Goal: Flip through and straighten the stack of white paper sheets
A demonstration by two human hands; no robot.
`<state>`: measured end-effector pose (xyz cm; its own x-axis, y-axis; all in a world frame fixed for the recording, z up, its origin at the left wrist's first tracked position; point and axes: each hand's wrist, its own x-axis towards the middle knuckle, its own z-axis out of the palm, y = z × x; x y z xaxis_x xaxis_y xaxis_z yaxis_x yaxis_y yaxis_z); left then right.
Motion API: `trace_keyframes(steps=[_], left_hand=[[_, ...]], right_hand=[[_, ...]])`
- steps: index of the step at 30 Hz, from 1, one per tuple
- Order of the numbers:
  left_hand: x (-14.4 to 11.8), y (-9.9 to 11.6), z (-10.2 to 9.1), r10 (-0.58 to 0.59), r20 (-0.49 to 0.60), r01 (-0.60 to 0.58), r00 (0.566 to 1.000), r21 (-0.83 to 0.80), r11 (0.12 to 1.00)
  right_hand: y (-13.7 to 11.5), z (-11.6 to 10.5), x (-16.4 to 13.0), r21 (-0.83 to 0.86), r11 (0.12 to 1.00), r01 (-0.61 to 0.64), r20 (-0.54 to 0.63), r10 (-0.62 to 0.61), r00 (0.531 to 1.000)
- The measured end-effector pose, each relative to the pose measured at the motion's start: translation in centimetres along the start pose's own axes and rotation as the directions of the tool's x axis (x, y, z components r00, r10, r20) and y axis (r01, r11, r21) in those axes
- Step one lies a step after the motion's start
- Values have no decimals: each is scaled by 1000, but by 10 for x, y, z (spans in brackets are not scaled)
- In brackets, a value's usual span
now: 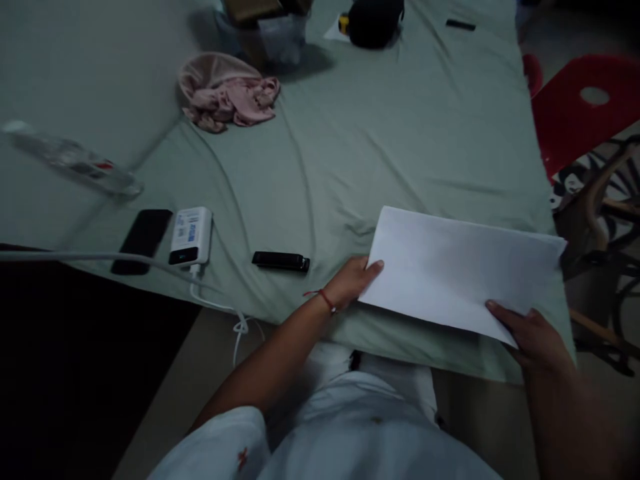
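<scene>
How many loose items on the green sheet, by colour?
White: 2 – paper held by left hand and right hand; power bank
Black: 4 – phone, small bar-shaped device, pouch, flat strip
Pink: 1 – cloth
Clear: 1 – bottle
Total: 8

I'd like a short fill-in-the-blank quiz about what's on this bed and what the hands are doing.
1. Both hands, the left hand and the right hand, hold a white ____.
2. The power bank lies between the slim black stick and the black ____.
3. The crumpled cloth near the far side of the sheet is ____ in colour.
4. A ____ string circles the left wrist.

Missing words: paper; phone; pink; red
</scene>
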<state>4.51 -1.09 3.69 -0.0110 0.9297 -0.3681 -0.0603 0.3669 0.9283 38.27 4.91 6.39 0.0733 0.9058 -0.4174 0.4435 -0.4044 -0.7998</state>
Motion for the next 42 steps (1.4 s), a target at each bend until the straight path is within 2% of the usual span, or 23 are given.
trace_keyframes(steps=[1, 3, 5, 7, 9, 12, 14, 16, 18, 21, 22, 24, 26, 31, 35, 42], left_hand=[[-9, -4, -2, -28, -10, 28, 1000, -7, 1000], [-26, -9, -6, -91, 89, 93, 992, -20, 995], [-41, -12, -10, -123, 119, 127, 985, -30, 991], [-55, -15, -14, -151, 43, 152, 988, -25, 988], [-66, -17, -21, -162, -70, 164, 984, 15, 986], [-83, -22, -33, -64, -284, 121, 957, 187, 975], [-93, -27, -41, 61, -440, 104, 896, 341, 934], [-101, -33, -49, 200, -564, 110, 801, 468, 877], [-107, -40, -57, 353, -632, 115, 690, 577, 809], [-108, -51, -67, 567, -620, 135, 543, 731, 669], [-107, -53, -70, 617, -598, 143, 511, 768, 625], [-104, -57, -73, 677, -552, 148, 487, 816, 559], [-102, -60, -75, 691, -520, 145, 503, 838, 526], [-100, -64, -74, 633, -493, 155, 597, 845, 512], [-99, -68, -74, 612, -474, 162, 633, 854, 494], [-100, -76, -80, 533, -434, 206, 727, 877, 434]], right_hand=[[0, 2, 1, 33, 999, -40, 4, 40, 999], [-2, 4, 3, 112, 983, -146, 27, 144, 989], [-5, 8, 5, 159, 963, -218, 76, 208, 975], [-11, 16, 7, 166, 954, -249, 128, 229, 965], [-18, 27, 8, 169, 957, -235, 128, 215, 968], [-28, 49, 10, 189, 965, -182, 119, 161, 980], [-32, 63, 14, 193, 971, -144, 151, 115, 982], [-34, 76, 18, 205, 971, -121, 188, 82, 979], [-35, 86, 21, 215, 969, -117, 228, 67, 971], [-39, 98, 26, 197, 973, -120, 257, 67, 964], [-41, 101, 27, 192, 974, -117, 259, 65, 964], [-45, 106, 28, 196, 975, -103, 270, 47, 962], [-49, 111, 28, 200, 976, -86, 296, 23, 955], [-50, 121, 34, 173, 984, -33, 317, -23, 948], [-47, 128, 42, 122, 992, 19, 309, -56, 949], [-51, 138, 49, 111, 993, 34, 324, -69, 944]])
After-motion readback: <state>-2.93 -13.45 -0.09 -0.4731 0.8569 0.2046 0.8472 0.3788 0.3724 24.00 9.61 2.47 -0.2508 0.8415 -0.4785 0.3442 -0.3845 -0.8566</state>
